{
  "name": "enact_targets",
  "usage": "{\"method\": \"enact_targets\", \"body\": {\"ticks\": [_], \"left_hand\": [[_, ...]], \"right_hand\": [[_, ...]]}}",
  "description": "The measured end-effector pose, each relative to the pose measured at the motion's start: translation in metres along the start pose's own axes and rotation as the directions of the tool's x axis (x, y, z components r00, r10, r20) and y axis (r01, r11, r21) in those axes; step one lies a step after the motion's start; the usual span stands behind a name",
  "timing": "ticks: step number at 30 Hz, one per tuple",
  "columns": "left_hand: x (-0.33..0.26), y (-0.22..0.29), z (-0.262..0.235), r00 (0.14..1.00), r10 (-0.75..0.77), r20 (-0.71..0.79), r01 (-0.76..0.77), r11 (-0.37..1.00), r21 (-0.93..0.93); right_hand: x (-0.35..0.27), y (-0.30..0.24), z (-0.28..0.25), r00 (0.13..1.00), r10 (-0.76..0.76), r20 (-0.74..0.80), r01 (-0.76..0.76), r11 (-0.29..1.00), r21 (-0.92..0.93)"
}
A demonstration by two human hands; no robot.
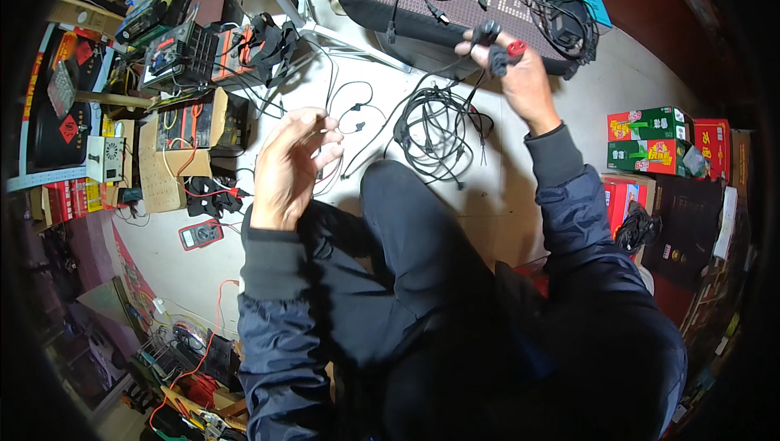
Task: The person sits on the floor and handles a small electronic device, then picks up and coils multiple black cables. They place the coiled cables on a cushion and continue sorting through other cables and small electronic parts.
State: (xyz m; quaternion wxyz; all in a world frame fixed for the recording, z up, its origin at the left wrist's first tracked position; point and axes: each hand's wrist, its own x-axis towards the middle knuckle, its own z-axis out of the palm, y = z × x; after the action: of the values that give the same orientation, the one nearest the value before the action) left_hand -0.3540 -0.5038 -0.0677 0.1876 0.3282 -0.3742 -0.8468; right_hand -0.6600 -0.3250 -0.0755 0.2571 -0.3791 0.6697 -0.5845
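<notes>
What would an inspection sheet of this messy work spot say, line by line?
Surface: pale floor, person seated on it, dark trouser knee raised.
Job's things: black plugs with a red cap, on black leads; thin wire.
Clutter: red meter, open circuit boxes, cardboard tray of wiring.
Hands: right hand raised, gripping the plugs; left hand fingers curled about the thin wire, grip unclear.
Cables: black cable bundle hanging below the right hand; red wires at left.
Surroundings: patterned seat cushion holding chargers; red and green cartons at right.
</notes>
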Motion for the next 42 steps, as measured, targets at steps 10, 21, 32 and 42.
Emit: {"method": "enact_targets", "body": {"ticks": [10, 21, 32, 42], "left_hand": [[-0.031, -0.013, 0.039, 0.957, 0.275, 0.095, -0.281, 0.958, 0.06], [-0.093, 0.013, 0.134, 0.706, 0.567, 0.424, -0.674, 0.721, 0.159], [-0.086, -0.084, 0.128, 0.944, 0.289, 0.16, -0.271, 0.954, -0.128], [-0.091, -0.089, 0.122, 0.937, 0.334, 0.102, -0.31, 0.93, -0.196]], "right_hand": [[-0.013, -0.157, -0.015, 0.896, -0.442, -0.047, 0.444, 0.895, 0.041], [-0.034, -0.202, 0.028, 0.751, -0.618, 0.23, 0.613, 0.783, 0.104], [-0.104, -0.101, 0.073, 0.918, -0.164, 0.361, 0.154, 0.986, 0.057], [-0.127, -0.116, 0.05, 0.904, -0.385, 0.186, 0.416, 0.893, -0.171]]}}
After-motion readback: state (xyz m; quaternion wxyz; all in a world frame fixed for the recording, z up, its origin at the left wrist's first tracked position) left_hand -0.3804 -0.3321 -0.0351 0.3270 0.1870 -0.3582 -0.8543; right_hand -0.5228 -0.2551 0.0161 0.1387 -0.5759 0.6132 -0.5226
